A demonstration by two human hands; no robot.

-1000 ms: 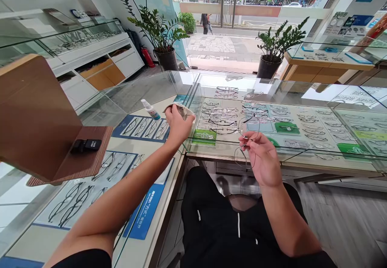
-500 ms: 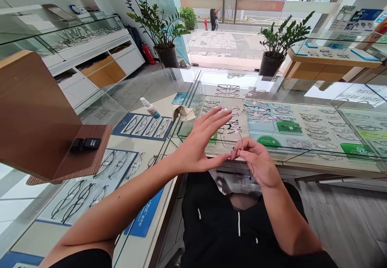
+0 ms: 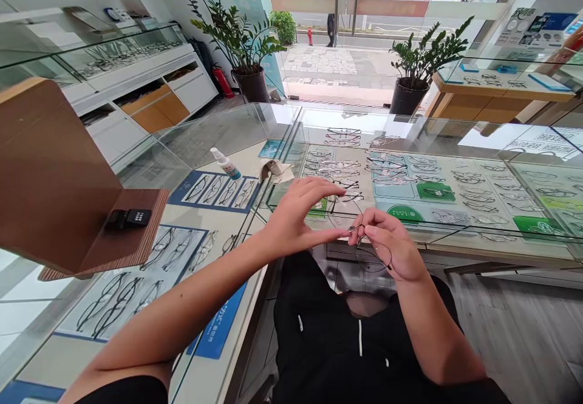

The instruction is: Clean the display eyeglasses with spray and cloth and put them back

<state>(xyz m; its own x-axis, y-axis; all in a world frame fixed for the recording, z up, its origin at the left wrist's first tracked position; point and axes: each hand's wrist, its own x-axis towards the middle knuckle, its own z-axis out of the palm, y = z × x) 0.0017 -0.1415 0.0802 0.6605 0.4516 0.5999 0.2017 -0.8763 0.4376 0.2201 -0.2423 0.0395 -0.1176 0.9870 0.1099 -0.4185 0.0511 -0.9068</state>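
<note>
Thin-rimmed eyeglasses (image 3: 372, 259) are pinched near the bridge between the thumb and fingers of my right hand (image 3: 389, 243). One round rim hangs below those fingers and the other stands above, in front of the display case. My left hand (image 3: 300, 215) has its fingers stretched out and apart from the thumb. Its thumb tip reaches the bridge area of the eyeglasses and appears to touch it. Fingers partly hide the bridge and nose pads. Both hands are over the front edge of the glass display counter (image 3: 437, 240).
On the left glass top stand a spray bottle (image 3: 225, 163), a crumpled cloth (image 3: 277, 171) and a brown folding stand (image 3: 59, 173) with a small black object (image 3: 129, 218). Rows of eyeglasses lie under the glass. Potted plants (image 3: 252, 82) flank the entrance.
My left hand's fingers have lowered and bent toward the thumb, which stays at the bridge. The eyeglasses have turned slightly in my right hand, the lower rim shifting right and up.
</note>
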